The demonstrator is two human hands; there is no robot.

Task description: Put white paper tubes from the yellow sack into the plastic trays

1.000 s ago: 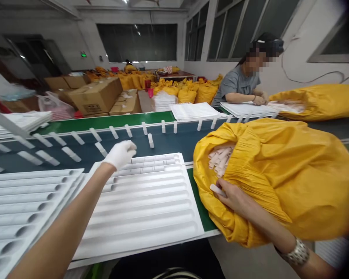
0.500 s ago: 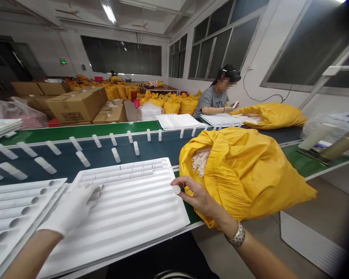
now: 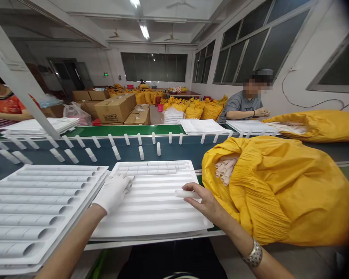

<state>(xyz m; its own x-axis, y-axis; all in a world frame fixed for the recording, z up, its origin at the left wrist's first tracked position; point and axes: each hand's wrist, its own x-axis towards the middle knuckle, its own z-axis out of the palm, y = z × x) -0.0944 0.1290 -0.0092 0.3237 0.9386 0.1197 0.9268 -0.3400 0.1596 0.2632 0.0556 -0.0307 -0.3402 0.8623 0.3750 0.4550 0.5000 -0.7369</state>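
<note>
A ribbed white tray (image 3: 163, 217) lies before me, its grooves running left to right. Several white tubes (image 3: 154, 168) rest end to end in its far grooves. My left hand (image 3: 112, 193), in a white glove, is over the tray's left side with its fingers closed; the end of a white tube seems to stick out of them. Between thumb and fingers, my right hand (image 3: 203, 199) pinches a short white tube (image 3: 183, 193) lengthwise above the middle grooves. Just right of the tray, a yellow sack (image 3: 267, 186) gapes open with similar tubes (image 3: 226, 169) inside.
A stack of filled trays (image 3: 50, 211) stands at left. Beyond my tray, the dark conveyor belt (image 3: 186, 149) carries rows of short white tubes. Across it, a person in grey (image 3: 242, 102) works beside another yellow sack (image 3: 331, 124); a person in orange (image 3: 6, 104) is at far left.
My view has swung left. The tube in my right hand has turned from end-on to sideways and now lies over the tray's grooves. My left hand stays closed over the tray.
</note>
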